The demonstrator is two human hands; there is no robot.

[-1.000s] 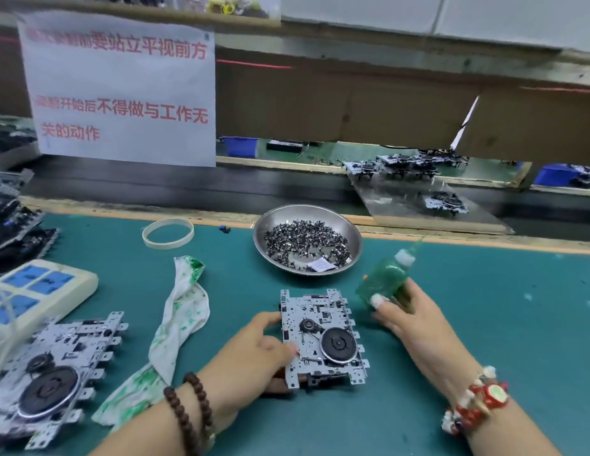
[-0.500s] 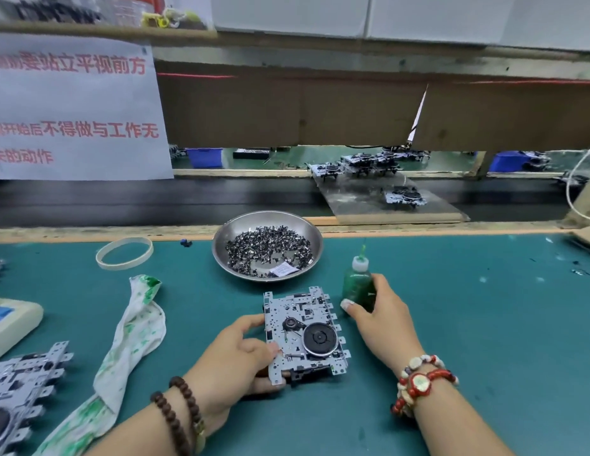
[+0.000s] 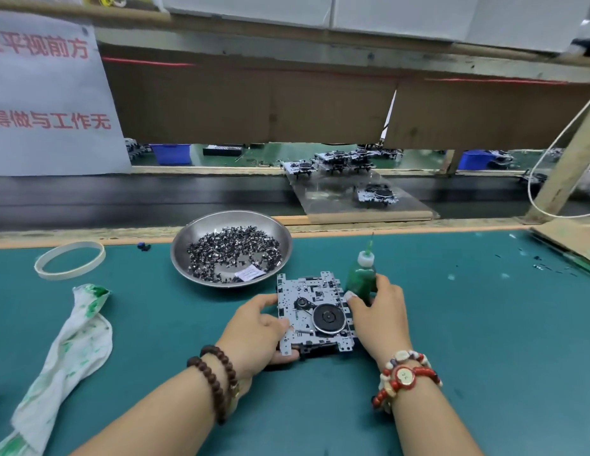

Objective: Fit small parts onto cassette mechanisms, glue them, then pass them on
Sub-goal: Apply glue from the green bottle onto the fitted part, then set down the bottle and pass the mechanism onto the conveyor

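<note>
Mechanism point(image 3: 315, 315): stiff, light metal plate, likely delicate; hold by edges. Left hand point(image 3: 257, 334) grips its edge; right hand point(image 3: 379, 312) wraps glue bottle point(image 3: 361, 278).

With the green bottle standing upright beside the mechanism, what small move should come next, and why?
Probably release the glue bottle: it stands upright on the mat, the right hand only wrapped round its base. The left hand already grips the cassette mechanism by its left edge, so the right could take the other edge to pass it on.
</note>
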